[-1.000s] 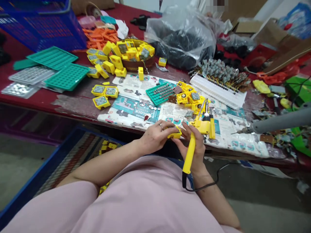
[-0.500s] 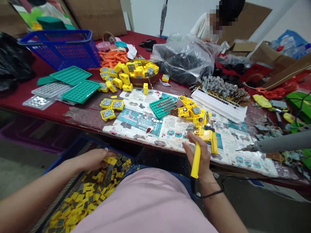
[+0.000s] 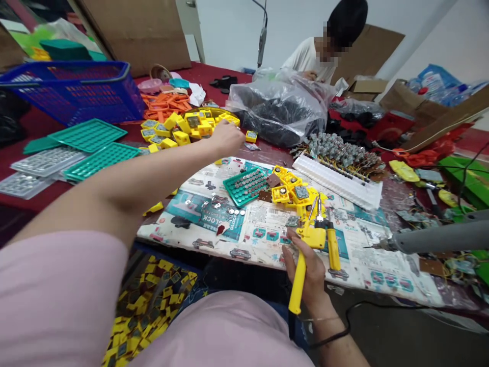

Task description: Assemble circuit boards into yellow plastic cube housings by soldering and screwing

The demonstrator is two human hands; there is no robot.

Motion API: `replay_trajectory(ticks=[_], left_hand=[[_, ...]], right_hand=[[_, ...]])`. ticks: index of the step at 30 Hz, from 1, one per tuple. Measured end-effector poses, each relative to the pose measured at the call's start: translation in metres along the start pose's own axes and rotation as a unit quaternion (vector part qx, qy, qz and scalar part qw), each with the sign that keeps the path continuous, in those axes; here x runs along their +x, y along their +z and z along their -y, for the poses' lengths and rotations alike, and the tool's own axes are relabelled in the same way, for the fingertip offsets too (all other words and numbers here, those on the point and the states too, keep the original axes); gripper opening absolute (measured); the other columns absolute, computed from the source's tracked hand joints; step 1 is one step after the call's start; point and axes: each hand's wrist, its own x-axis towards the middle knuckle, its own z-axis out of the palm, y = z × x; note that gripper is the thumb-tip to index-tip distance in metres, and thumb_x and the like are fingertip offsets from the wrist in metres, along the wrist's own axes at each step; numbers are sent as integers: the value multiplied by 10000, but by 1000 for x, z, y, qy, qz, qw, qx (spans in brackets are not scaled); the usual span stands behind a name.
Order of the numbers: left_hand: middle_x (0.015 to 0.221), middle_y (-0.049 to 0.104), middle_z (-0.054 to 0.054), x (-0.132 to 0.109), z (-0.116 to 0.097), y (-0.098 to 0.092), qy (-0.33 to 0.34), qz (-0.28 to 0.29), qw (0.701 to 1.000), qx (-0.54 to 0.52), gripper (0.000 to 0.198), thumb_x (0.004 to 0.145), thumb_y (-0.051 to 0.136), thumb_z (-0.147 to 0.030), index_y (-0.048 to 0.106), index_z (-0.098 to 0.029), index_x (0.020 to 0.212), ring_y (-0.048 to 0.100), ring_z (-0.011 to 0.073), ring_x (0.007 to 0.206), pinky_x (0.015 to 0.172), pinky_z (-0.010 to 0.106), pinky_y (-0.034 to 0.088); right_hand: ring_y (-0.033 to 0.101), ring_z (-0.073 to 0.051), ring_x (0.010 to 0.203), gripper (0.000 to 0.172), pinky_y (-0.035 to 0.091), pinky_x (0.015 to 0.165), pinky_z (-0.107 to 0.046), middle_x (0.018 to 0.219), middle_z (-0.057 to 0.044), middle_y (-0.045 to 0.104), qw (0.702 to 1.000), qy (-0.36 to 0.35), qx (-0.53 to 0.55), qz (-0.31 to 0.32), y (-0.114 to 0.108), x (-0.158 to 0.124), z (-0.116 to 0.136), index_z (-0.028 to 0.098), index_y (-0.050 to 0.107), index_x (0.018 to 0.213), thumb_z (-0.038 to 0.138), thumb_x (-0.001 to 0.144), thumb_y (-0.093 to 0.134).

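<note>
Head view: right hand (image 3: 311, 267) has its grip wrapped firmly round the yellow soldering iron (image 3: 299, 275), tip pointing away over the desk (image 3: 114, 133), while left hand (image 3: 226, 137), fingers curled, reaches onto the heap of yellow parts (image 3: 191, 127) just beneath its grip.

Soft, even indoor light fills the scene, brightest on the pale wall (image 3: 237, 25) toward twelve o'clock, and shadows on the tabletop (image 3: 38, 127) are faint. The clear plastic bag (image 3: 282, 102) near one o'clock shows white glare on its creases. The wide lens bends lines toward the edges, stretching the blue basket (image 3: 72, 89) at ten o'clock and the grey tool (image 3: 439, 237) at three o'clock. The near left forearm (image 3: 126, 188) looks slightly soft; a face at twelve o'clock is pixelated
</note>
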Motion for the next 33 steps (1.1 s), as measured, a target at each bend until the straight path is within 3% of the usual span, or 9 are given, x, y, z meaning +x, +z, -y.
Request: replay_trajectory(ticks=[3,6,10,14,18,21,24,28,33], left_hand=[[1240,687,221,64,-14,23,-25,-12,1000,14,431,896,426,-207,697,-53,1194,539,347,1292,1167,537,235],[1329,627,269,100,-26,48,-76,-7,997,0,596,946,418,-327,491,7,1433,461,402,1376,1192,580,140],[1383,597,254,119,-31,67,-110,7,994,-6,715,942,466,-368,303,-43,1557,398,415,1426,1189,615,122],[1406,566,273,110,-25,58,-79,-9,996,-27,815,863,586,-320,269,-56,1566,436,430,1394,1174,641,178],[1397,566,243,57,-22,36,36,-58,987,-143,860,835,620,-269,225,-102,1581,559,360,1292,1103,496,403],[1341,621,167,-18,-28,30,148,-79,945,-281,914,799,675,-295,221,-130,1575,629,272,1194,1040,390,486],[1295,668,118,-103,-42,33,231,-60,895,-376,907,808,699,-317,235,-183,1575,654,248,1154,1026,371,514],[1333,665,87,-184,-68,50,215,-25,870,-442,851,860,663,-263,216,-247,1584,641,241,1221,1058,351,510],[1384,609,122,-223,-100,81,154,-66,835,-524,881,886,660,-290,139,-287,1597,640,234,1212,989,357,560]], right_hand=[[762,-212,1003,391,629,924,-289,1088,-180,765,1000,3,-3,2,0,2,1,93,566,1205,67,837,693],[764,-210,993,394,641,899,-289,1090,-171,767,1000,17,0,3,0,2,0,91,563,1218,66,842,678],[769,-223,975,434,664,857,-324,1117,-147,765,998,54,2,12,-1,-3,0,116,556,1270,84,852,670],[772,-256,960,490,684,812,-359,1150,-134,759,997,74,21,8,-2,-5,0,149,560,1295,93,826,690],[773,-250,956,513,680,809,-346,1131,-134,765,997,73,22,6,-2,-3,-1,159,548,1307,75,820,684],[771,-234,970,542,667,840,-320,1123,-141,766,997,68,20,6,-2,-2,-1,154,535,1323,55,812,687],[768,-219,981,580,657,868,-307,1121,-122,769,998,63,19,-1,-2,-3,-3,177,529,1338,49,800,706],[753,-223,1034,598,649,918,-356,1198,-110,740,994,73,74,11,-3,-7,-3,232,503,1341,69,807,718],[687,-247,1194,651,632,983,-425,1312,-101,669,982,96,143,77,-9,-3,11,282,397,1379,267,838,758]])
